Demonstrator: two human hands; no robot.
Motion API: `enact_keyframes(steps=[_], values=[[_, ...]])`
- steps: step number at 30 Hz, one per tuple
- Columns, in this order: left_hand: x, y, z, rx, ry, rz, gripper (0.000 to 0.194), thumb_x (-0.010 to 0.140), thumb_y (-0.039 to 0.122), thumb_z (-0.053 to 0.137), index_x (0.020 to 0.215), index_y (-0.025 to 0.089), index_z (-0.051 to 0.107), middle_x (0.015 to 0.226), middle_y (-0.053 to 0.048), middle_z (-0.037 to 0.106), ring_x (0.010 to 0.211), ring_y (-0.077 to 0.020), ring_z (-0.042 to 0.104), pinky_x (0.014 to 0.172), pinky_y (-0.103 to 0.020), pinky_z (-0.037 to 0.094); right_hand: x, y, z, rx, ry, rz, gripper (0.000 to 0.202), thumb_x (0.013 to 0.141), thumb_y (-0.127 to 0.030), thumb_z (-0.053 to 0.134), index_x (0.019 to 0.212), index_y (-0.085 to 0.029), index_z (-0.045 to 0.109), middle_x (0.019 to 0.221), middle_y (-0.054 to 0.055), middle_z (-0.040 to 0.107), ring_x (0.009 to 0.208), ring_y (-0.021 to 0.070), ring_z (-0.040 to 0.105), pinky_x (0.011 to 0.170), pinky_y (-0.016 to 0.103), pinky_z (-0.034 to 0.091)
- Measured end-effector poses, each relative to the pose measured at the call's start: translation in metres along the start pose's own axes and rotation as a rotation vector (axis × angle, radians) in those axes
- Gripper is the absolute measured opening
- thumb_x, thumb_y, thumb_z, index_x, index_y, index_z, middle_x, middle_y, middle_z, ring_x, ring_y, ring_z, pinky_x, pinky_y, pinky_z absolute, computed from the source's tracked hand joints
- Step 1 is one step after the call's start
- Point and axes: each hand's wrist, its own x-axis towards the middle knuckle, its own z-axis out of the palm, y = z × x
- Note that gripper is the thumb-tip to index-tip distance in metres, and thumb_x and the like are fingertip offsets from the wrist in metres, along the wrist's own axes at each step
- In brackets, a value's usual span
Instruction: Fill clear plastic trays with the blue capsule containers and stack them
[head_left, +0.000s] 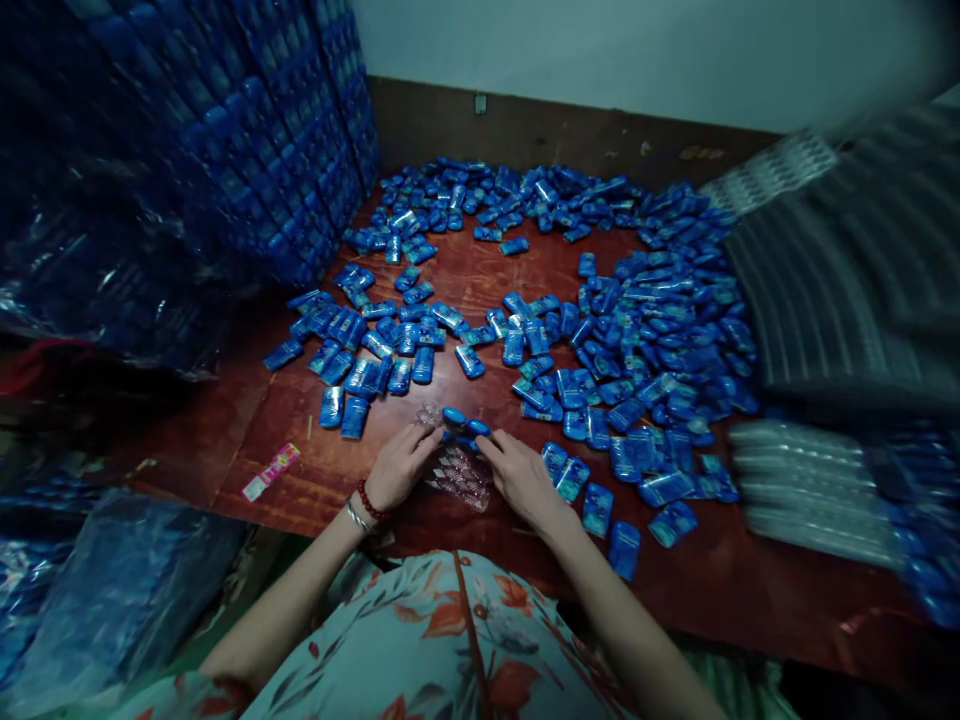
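In front of me on the table lies a clear, moulded plastic tray (461,478) with rows of hollows. A few small blue wrapped packs (454,415) stand in its far part, with their ends facing up. My left hand (405,465), wearing a red bead bracelet and a silver bangle, has its fingers closed at the packs' left side. From the right, my right hand (521,478) closes its fingertips against the same packs. The fingers partly hide the packs between them. More loose blue packs (574,480) lie just right of my right hand.
Loose blue packs (660,330) are heaped across the reddish-brown table (300,480). Tall wrapped stacks of blue packs (247,130) rise at left. Stacked clear trays (814,490) and more tray stacks (847,260) stand at right. A pink wrapper (271,472) lies at left.
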Motion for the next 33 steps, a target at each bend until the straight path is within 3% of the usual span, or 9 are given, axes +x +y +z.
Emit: enact_keyframes(steps=[3,8,18,22,27,30,33], values=[[0.004,-0.005,-0.006,0.02,-0.011,0.125,0.031,0.093,0.014,0.036,0.119,0.016,0.053,0.11,-0.014,0.059,0.105,-0.0206,0.056,0.086,-0.037,0.051,0.01,-0.002,-0.015,-0.106,-0.125,-0.036,0.033,0.086,-0.006,0.043,0.113,-0.021,0.055,0.1,0.008,0.058,0.089,0.0187,0.057,0.077,0.029,0.045],[0.008,-0.01,-0.006,0.009,-0.066,0.159,0.03,0.094,0.016,0.032,0.114,0.016,0.055,0.105,-0.014,0.06,0.103,-0.0202,0.056,0.085,-0.039,0.051,0.023,-0.004,-0.023,-0.18,-0.204,-0.07,0.029,0.089,-0.009,0.04,0.111,-0.019,0.055,0.099,0.009,0.059,0.088,0.0194,0.058,0.077,0.029,0.043],[0.004,0.003,-0.011,-0.05,-0.081,0.143,0.024,0.094,0.017,0.036,0.107,0.013,0.056,0.092,-0.01,0.059,0.088,-0.0169,0.057,0.076,-0.031,0.051,0.009,-0.004,-0.011,-0.192,-0.121,-0.058,0.033,0.089,-0.01,0.043,0.12,-0.016,0.051,0.105,0.011,0.06,0.093,0.0211,0.056,0.082,0.031,0.043],[0.004,0.011,-0.012,-0.048,-0.083,0.158,0.022,0.093,0.015,0.038,0.105,0.012,0.056,0.092,-0.011,0.058,0.087,-0.0176,0.056,0.076,-0.032,0.051,0.018,-0.019,-0.017,-0.251,-0.179,-0.105,0.025,0.087,-0.008,0.043,0.109,-0.013,0.056,0.098,0.012,0.06,0.089,0.0217,0.057,0.078,0.033,0.045],[0.012,0.013,-0.012,-0.006,-0.174,0.12,0.022,0.091,0.015,0.042,0.107,0.015,0.057,0.101,-0.012,0.058,0.088,-0.0185,0.055,0.08,-0.035,0.051,0.036,-0.032,-0.016,-0.331,-0.209,-0.19,0.02,0.087,-0.006,0.042,0.099,-0.01,0.057,0.09,0.012,0.06,0.081,0.0227,0.058,0.067,0.034,0.047],[0.016,0.007,-0.008,0.007,-0.113,0.117,0.026,0.091,0.014,0.041,0.112,0.014,0.056,0.106,-0.013,0.058,0.092,-0.0204,0.055,0.081,-0.036,0.051,0.041,-0.031,-0.009,-0.351,-0.171,-0.188,0.021,0.087,-0.007,0.042,0.1,-0.009,0.058,0.088,0.012,0.06,0.081,0.0223,0.059,0.066,0.033,0.046],[0.013,0.003,0.0,0.039,-0.005,0.137,0.032,0.091,0.013,0.038,0.12,0.015,0.053,0.111,-0.015,0.057,0.1,-0.0226,0.052,0.082,-0.038,0.049,0.03,-0.023,0.003,-0.314,-0.011,-0.167,0.029,0.09,-0.012,0.042,0.117,-0.012,0.054,0.092,0.011,0.062,0.082,0.0201,0.059,0.068,0.031,0.046]])
